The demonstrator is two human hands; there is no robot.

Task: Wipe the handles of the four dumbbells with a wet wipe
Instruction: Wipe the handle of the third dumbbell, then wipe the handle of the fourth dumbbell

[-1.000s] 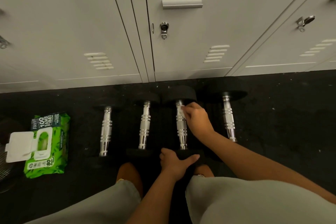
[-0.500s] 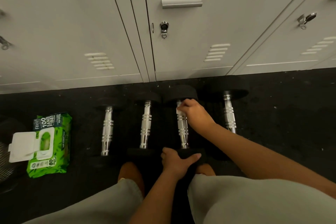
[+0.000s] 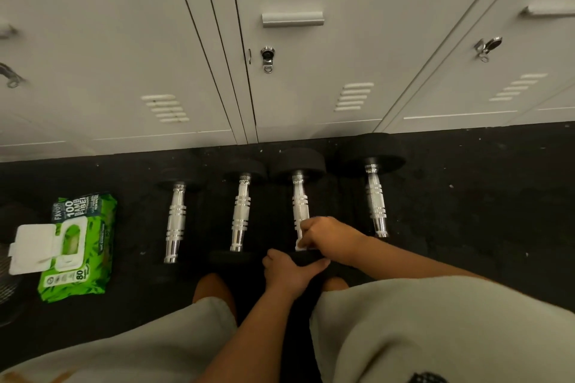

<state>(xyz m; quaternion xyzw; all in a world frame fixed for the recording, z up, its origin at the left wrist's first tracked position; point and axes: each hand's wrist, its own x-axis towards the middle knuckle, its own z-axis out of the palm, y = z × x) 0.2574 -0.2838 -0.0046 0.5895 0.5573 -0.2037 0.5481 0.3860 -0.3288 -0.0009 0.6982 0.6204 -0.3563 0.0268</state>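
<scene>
Several black dumbbells with chrome handles lie side by side on the dark floor: the leftmost dumbbell (image 3: pixel 175 221), the second dumbbell (image 3: pixel 241 211), the third dumbbell (image 3: pixel 300 199) and the rightmost dumbbell (image 3: pixel 376 202). My right hand (image 3: pixel 329 236) grips the near end of the third handle with a white wet wipe (image 3: pixel 299 246) wrapped under its fingers. My left hand (image 3: pixel 287 272) holds that dumbbell's near black weight, thumb pointing right.
A green wet-wipe pack (image 3: pixel 77 246) with its white lid flipped open lies on the floor at the left. Grey lockers (image 3: pixel 292 78) stand right behind the dumbbells. My knees in grey shorts fill the bottom of the view.
My right hand has slid with the wipe from the far end of the third handle down to its near end. My left hand has stayed on the near weight.
</scene>
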